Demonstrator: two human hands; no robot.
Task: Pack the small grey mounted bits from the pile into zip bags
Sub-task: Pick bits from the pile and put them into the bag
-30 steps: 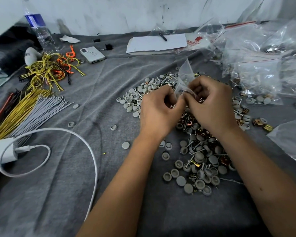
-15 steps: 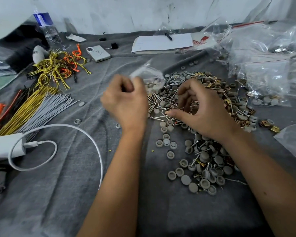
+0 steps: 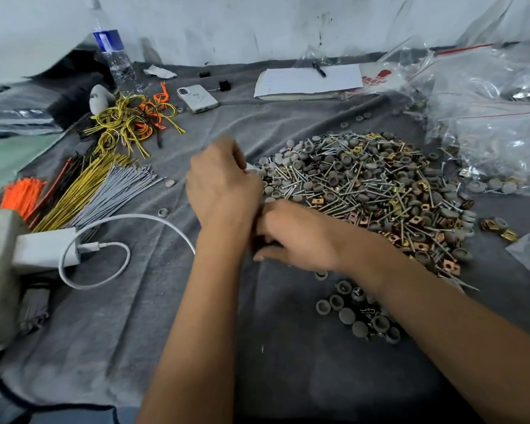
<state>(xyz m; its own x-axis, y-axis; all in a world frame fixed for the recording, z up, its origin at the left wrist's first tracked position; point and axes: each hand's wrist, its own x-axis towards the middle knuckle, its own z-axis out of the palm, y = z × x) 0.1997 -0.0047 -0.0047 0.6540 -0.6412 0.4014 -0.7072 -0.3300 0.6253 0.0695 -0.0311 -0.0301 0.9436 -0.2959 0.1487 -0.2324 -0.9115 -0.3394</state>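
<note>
While the big pile of grey mounted bits (image 3: 364,191) sprawls across the grey cloth (image 3: 135,316) mixed with screws and brass clips, the left hand (image 3: 224,185) sits at its left edge, fingers curled over something small and pale that is too blurred to name. The right hand (image 3: 294,234) crosses low beneath the left wrist, fingers bent down toward the cloth; whether they pinch anything cannot be told. Clear zip bags (image 3: 487,117) heap up at far right. Near the right forearm lies a small loose cluster of bits (image 3: 349,313).
</note>
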